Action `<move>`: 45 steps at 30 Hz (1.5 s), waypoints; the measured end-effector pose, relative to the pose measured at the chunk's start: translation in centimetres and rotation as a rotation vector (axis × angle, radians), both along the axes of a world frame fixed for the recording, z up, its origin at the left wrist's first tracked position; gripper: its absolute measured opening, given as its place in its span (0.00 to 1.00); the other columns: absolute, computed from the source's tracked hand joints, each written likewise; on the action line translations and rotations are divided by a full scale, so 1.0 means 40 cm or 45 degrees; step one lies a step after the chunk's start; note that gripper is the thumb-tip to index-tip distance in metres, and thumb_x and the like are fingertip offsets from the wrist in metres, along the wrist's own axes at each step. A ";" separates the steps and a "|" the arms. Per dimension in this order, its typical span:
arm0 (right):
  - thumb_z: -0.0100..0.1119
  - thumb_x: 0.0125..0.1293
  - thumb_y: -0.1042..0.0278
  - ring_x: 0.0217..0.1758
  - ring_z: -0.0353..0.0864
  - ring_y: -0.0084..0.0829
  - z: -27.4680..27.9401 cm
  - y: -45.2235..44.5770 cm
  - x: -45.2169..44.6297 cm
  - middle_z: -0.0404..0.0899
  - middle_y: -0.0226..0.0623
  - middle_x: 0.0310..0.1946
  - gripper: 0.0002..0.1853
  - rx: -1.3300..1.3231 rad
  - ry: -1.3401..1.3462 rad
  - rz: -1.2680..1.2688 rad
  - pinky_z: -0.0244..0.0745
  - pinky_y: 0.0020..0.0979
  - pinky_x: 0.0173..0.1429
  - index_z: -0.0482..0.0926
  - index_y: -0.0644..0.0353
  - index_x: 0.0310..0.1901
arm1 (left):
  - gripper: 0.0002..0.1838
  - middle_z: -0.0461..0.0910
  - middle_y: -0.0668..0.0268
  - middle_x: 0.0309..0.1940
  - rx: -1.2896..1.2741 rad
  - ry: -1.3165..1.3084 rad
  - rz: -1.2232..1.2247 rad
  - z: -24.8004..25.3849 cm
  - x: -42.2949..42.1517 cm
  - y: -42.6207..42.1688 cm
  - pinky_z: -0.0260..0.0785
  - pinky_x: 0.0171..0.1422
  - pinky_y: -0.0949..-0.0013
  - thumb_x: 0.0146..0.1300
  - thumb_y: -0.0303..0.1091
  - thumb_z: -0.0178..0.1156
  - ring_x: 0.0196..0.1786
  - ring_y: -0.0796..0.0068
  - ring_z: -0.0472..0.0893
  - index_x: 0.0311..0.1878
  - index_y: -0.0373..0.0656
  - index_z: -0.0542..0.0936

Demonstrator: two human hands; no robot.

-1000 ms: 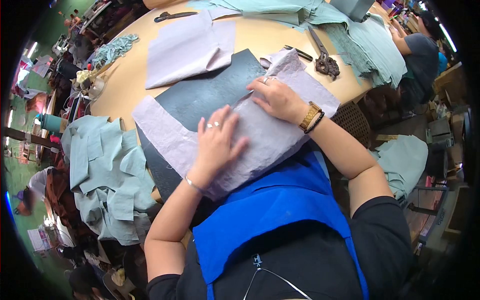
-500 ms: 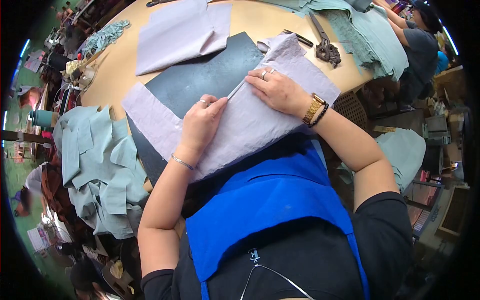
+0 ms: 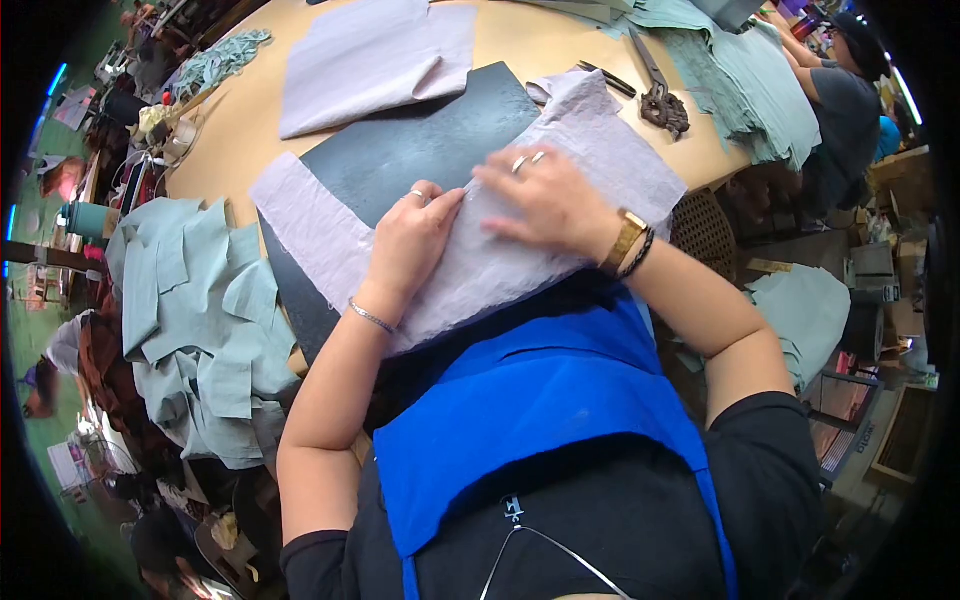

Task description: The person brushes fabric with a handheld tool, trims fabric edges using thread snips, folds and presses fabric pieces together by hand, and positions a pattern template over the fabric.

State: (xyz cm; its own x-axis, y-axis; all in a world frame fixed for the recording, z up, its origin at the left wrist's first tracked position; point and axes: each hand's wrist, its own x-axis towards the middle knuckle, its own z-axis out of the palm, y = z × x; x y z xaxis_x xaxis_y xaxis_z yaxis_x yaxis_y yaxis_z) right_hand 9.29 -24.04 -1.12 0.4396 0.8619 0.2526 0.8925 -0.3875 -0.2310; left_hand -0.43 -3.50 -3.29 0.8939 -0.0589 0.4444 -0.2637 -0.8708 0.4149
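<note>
My left hand (image 3: 408, 242) pinches cloth (image 3: 475, 290) edge above board (image 3: 425, 140); right hand (image 3: 562, 205) blurred, fingers loosely spread, over same cloth

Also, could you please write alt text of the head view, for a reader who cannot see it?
The left hand pinches an edge of lilac fabric lying partly over a dark board, while the right hand, blurred and open, is over the fabric. Scissors lie beyond on a tan table, and pale green cloth is at the left.
</note>
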 end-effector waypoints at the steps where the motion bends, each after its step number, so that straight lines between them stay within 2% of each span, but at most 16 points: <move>1: 0.62 0.63 0.40 0.63 0.75 0.43 0.001 0.013 -0.035 0.76 0.46 0.59 0.32 0.045 0.019 0.062 0.70 0.43 0.64 0.76 0.57 0.59 | 0.08 0.81 0.61 0.36 -0.007 0.016 0.000 0.004 -0.003 0.001 0.76 0.39 0.61 0.64 0.30 0.64 0.33 0.60 0.83 0.45 0.45 0.87; 4: 0.61 0.64 0.40 0.63 0.75 0.43 -0.021 0.027 -0.065 0.76 0.46 0.58 0.32 0.065 -0.071 0.022 0.70 0.44 0.64 0.75 0.58 0.60 | 0.08 0.81 0.61 0.36 -0.060 0.108 -0.055 0.015 -0.041 0.039 0.75 0.37 0.62 0.63 0.30 0.65 0.32 0.61 0.82 0.45 0.45 0.87; 7: 0.60 0.63 0.37 0.64 0.73 0.44 -0.020 0.033 -0.069 0.74 0.47 0.60 0.35 -0.037 0.009 -0.013 0.68 0.49 0.65 0.74 0.57 0.62 | 0.09 0.82 0.63 0.36 -0.028 0.249 -0.047 0.034 -0.091 0.079 0.74 0.39 0.63 0.62 0.31 0.66 0.34 0.63 0.82 0.45 0.45 0.87; 11: 0.57 0.64 0.33 0.67 0.70 0.51 0.013 0.049 -0.087 0.72 0.51 0.61 0.36 -0.177 0.020 -0.020 0.65 0.51 0.68 0.74 0.52 0.65 | 0.07 0.82 0.67 0.36 0.118 0.132 -0.050 0.046 -0.124 0.102 0.69 0.46 0.63 0.61 0.31 0.66 0.38 0.66 0.81 0.43 0.47 0.87; 14: 0.56 0.62 0.30 0.67 0.70 0.52 0.023 0.056 -0.097 0.72 0.52 0.61 0.37 -0.242 0.014 -0.036 0.64 0.55 0.67 0.74 0.48 0.66 | 0.06 0.82 0.70 0.35 0.211 0.078 -0.055 0.038 -0.125 0.103 0.67 0.50 0.63 0.61 0.31 0.66 0.39 0.69 0.81 0.41 0.49 0.86; 17: 0.55 0.62 0.29 0.68 0.69 0.52 0.037 0.064 -0.098 0.72 0.53 0.61 0.38 -0.317 -0.022 -0.030 0.64 0.59 0.67 0.73 0.48 0.66 | 0.05 0.82 0.72 0.35 0.360 0.041 -0.064 0.042 -0.125 0.097 0.66 0.51 0.63 0.60 0.32 0.67 0.38 0.71 0.81 0.40 0.50 0.85; 19: 0.55 0.62 0.29 0.68 0.69 0.51 0.014 0.067 -0.101 0.72 0.52 0.62 0.39 -0.240 -0.120 0.010 0.63 0.60 0.68 0.73 0.48 0.66 | 0.05 0.81 0.72 0.35 0.447 0.040 -0.062 0.048 -0.126 0.100 0.66 0.51 0.63 0.60 0.32 0.67 0.38 0.71 0.81 0.40 0.51 0.85; 23: 0.56 0.62 0.29 0.69 0.68 0.47 0.020 0.075 -0.127 0.73 0.48 0.61 0.39 -0.232 -0.102 -0.012 0.62 0.64 0.67 0.74 0.52 0.65 | 0.05 0.81 0.72 0.35 0.415 0.047 -0.074 0.054 -0.126 0.099 0.66 0.52 0.63 0.60 0.32 0.67 0.37 0.71 0.81 0.40 0.51 0.86; 25: 0.56 0.62 0.30 0.69 0.69 0.46 0.029 0.078 -0.137 0.73 0.47 0.61 0.40 -0.259 -0.121 -0.010 0.62 0.64 0.68 0.73 0.54 0.65 | 0.06 0.81 0.71 0.36 0.417 0.066 -0.080 0.057 -0.126 0.100 0.66 0.52 0.62 0.61 0.31 0.66 0.38 0.70 0.81 0.41 0.51 0.86; 28: 0.56 0.62 0.30 0.67 0.70 0.45 0.013 0.088 -0.138 0.73 0.47 0.60 0.41 -0.180 -0.160 0.055 0.62 0.63 0.68 0.72 0.57 0.65 | 0.08 0.82 0.70 0.37 0.291 0.159 -0.068 0.063 -0.124 0.106 0.66 0.58 0.58 0.62 0.31 0.65 0.42 0.67 0.82 0.43 0.50 0.86; 34: 0.57 0.62 0.32 0.64 0.73 0.43 0.018 0.105 -0.155 0.74 0.46 0.59 0.41 -0.242 -0.081 0.062 0.66 0.58 0.66 0.73 0.61 0.64 | 0.08 0.82 0.69 0.39 0.283 0.484 -0.064 0.091 -0.116 0.154 0.59 0.71 0.43 0.62 0.31 0.63 0.48 0.64 0.82 0.44 0.52 0.87; 38: 0.59 0.61 0.33 0.62 0.74 0.43 0.017 0.111 -0.148 0.75 0.45 0.57 0.41 -0.157 -0.148 0.127 0.70 0.53 0.63 0.72 0.60 0.64 | 0.06 0.83 0.69 0.39 0.366 0.488 -0.071 0.111 -0.115 0.167 0.56 0.73 0.42 0.61 0.33 0.64 0.49 0.65 0.82 0.41 0.53 0.87; 41: 0.59 0.60 0.33 0.60 0.74 0.42 0.011 0.123 -0.158 0.75 0.43 0.55 0.40 -0.205 0.011 0.106 0.72 0.50 0.61 0.73 0.58 0.64 | 0.06 0.83 0.72 0.38 0.434 0.438 -0.084 0.114 -0.118 0.177 0.55 0.74 0.43 0.60 0.35 0.65 0.49 0.69 0.82 0.40 0.55 0.87; 44: 0.60 0.60 0.33 0.59 0.75 0.42 0.027 0.125 -0.166 0.75 0.43 0.55 0.39 -0.187 -0.010 0.114 0.74 0.48 0.57 0.73 0.55 0.64 | 0.05 0.82 0.75 0.37 0.520 0.335 -0.106 0.111 -0.126 0.192 0.54 0.75 0.44 0.60 0.37 0.66 0.48 0.73 0.82 0.39 0.57 0.87; 45: 0.60 0.60 0.33 0.59 0.75 0.44 0.031 0.126 -0.165 0.74 0.45 0.55 0.39 -0.202 0.022 0.118 0.74 0.48 0.58 0.73 0.54 0.65 | 0.04 0.82 0.76 0.37 0.544 0.299 -0.113 0.107 -0.128 0.198 0.55 0.75 0.44 0.60 0.38 0.65 0.47 0.73 0.82 0.38 0.58 0.87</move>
State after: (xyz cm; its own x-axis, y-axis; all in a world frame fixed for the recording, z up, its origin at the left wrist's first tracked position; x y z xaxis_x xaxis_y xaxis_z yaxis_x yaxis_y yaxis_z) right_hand 2.68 -19.00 0.12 0.3595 0.9274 0.1032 0.9225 -0.3366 -0.1887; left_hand -5.56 4.42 1.00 0.9502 -0.2725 0.1513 -0.2869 -0.9544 0.0828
